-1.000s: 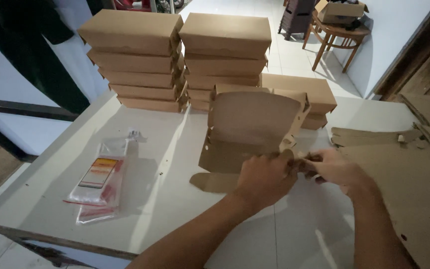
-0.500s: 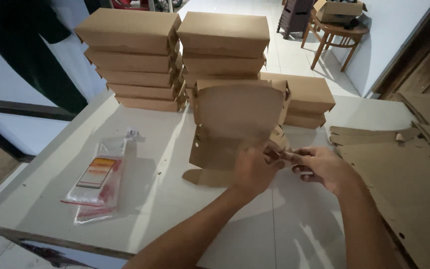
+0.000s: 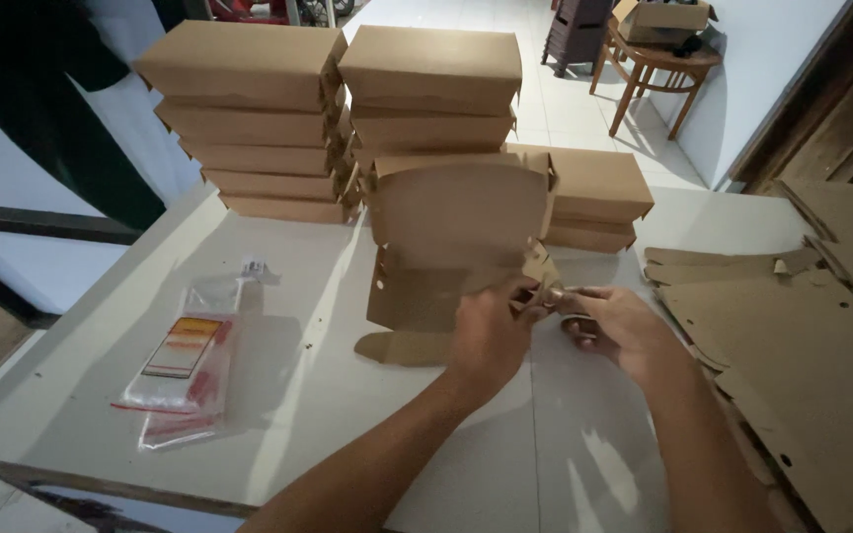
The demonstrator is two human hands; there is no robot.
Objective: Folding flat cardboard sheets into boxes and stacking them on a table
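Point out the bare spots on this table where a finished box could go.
Bare tabletop lies between the plastic bag and the left hand, and in front of the stacks. A narrow strip runs before both hands. Crowded: the back with stacks, the right with flat cardboard.

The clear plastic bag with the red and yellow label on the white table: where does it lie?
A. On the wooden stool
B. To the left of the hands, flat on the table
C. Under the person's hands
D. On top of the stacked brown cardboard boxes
B: the clear plastic bag lies flat on the white table, left of the left hand and right hand, which hold the half-folded brown cardboard box.
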